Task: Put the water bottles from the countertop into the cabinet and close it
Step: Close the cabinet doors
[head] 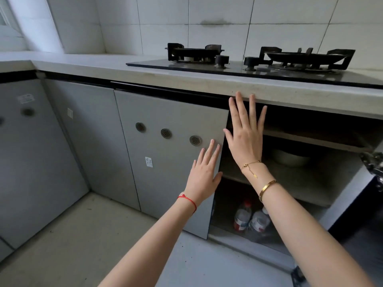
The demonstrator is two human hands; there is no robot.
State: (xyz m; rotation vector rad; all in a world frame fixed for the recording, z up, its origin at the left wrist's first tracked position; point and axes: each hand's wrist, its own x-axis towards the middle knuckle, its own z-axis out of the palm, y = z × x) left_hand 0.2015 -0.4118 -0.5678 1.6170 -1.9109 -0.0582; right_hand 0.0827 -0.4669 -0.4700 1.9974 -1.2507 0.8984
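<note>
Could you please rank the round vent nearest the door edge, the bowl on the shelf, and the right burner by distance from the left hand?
1. Round vent, just above the left hand.
2. Bowl, inside the cabinet, rightward.
3. Right burner, on the countertop, far right.

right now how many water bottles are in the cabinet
2, standing side by side on the cabinet's bottom shelf: a red-capped bottle on the left, a second bottle touching its right. Others may hide behind the door.

Soft daylight, dark cabinet interior, wide-angle edge warping
</note>
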